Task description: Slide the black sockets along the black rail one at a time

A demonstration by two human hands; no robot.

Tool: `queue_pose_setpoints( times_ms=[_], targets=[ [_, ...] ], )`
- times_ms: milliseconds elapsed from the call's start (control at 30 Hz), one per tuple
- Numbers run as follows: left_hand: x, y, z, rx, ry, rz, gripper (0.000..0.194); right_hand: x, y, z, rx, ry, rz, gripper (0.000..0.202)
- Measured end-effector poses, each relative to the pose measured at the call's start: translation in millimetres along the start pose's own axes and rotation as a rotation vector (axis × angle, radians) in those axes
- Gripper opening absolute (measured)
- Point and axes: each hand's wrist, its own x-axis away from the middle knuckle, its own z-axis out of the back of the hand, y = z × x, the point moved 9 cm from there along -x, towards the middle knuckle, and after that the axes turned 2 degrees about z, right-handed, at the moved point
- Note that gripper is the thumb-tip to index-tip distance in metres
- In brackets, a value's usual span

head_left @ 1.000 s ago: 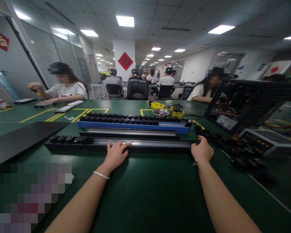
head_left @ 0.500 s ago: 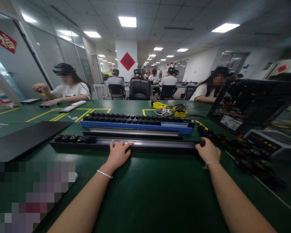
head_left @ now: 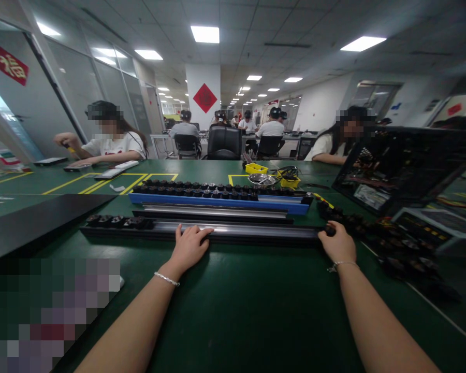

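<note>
A long black rail (head_left: 256,231) with a shiny channel lies across the green table, several black parts (head_left: 118,221) seated at its left end. My left hand (head_left: 191,244) rests on the rail's near edge left of its middle, fingers apart, holding nothing. At the rail's right end my right hand (head_left: 337,242) pinches a small black part (head_left: 329,229) between thumb and index finger. Behind lie a second, shorter rail (head_left: 213,211) and a blue rail (head_left: 217,202) with rows of black parts. A loose pile of black parts (head_left: 404,248) is right of my right hand.
An open black computer case (head_left: 404,166) and a grey metal box (head_left: 442,228) stand at the right. A black panel (head_left: 42,220) lies at the left. Yellow trays (head_left: 256,169) and a round metal dish (head_left: 261,180) sit farther back. Two people sit across the table.
My right hand has moved slightly right with the small black part, to the rail's right end. My left hand has stayed in place on the rail.
</note>
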Motion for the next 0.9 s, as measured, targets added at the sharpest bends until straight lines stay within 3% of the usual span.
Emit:
queue_pose_setpoints(
  times_ms=[900],
  targets=[
    [-0.5, -1.7, -1.7, -0.008, 0.001, -0.002, 0.038, -4.1, 13.8, 11.7, -0.072, 0.119, -0.013, 0.046]
  ],
)
